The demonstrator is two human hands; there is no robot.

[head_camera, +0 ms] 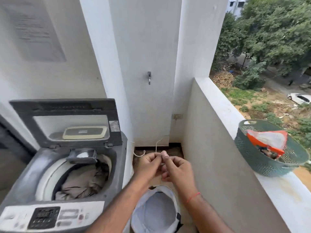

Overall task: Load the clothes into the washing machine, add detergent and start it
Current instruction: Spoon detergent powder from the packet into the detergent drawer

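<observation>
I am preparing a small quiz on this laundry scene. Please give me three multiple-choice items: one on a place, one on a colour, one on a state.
1. Where does the green basket stand?
A. on the balcony ledge
B. on the floor
C. on the washing machine

2. What colour is the detergent packet in it?
A. blue
B. orange and white
C. black

3. How is the machine's lid?
A. shut
B. taken off
C. raised open

Answers: 1 A, it sits on the ledge at the right. 2 B, orange edges show around white. 3 C, the lid stands up and clothes show in the drum.
</observation>
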